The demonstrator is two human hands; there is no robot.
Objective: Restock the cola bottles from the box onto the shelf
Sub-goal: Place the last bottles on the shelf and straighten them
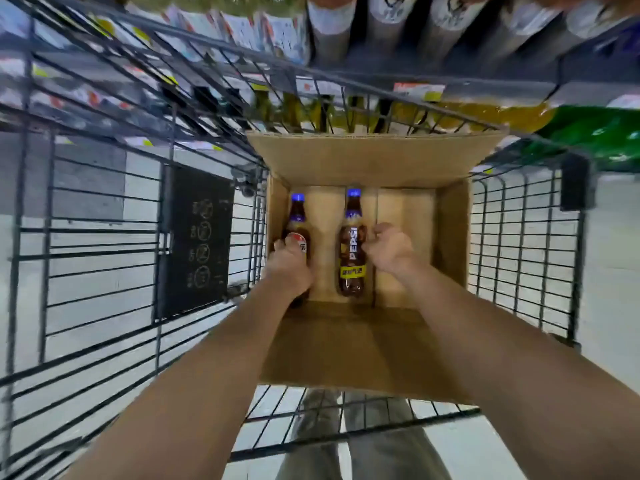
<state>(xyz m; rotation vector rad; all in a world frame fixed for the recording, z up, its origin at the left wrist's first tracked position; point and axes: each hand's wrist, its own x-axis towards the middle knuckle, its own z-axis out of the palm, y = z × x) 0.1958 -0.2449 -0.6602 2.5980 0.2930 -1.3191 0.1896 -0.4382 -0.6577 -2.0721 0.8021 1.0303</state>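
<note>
As both arms reach down into it, the cardboard box [374, 161] sits open inside a wire cart [104, 237], with its far and near flaps folded outward. Two cola bottles lie flat on the box floor, side by side but apart, their blue caps pointing away from the person.

The left bottle [298, 216] lies close against the box's left wall. The left hand [289, 268] grips it round the lower body, fingers wrapped over the label, so that only the neck, the cap and a strip of label show.

The second bottle [351, 251] lies near the middle of the floor, with its PEPSI lettering and yellow band facing up. The right hand [388, 249] is just beside this bottle on its right. Its fingers are curled inward and hold nothing (whether the thumb touches the bottle's side cannot be told).

Beyond the cart's far end stands the shelf [485, 84], heavily blurred. A row of grey bottle bodies with pale labels occupies the upper tier. A strip of price tags [417, 89] runs along the shelf edge, and yellow and green goods sit lower down.

A black plate [197, 237] with round white markings is fixed to the cart's left side. Pale floor shows through the wire, and grey trouser legs [381, 445] appear below the near edge of the box.
</note>
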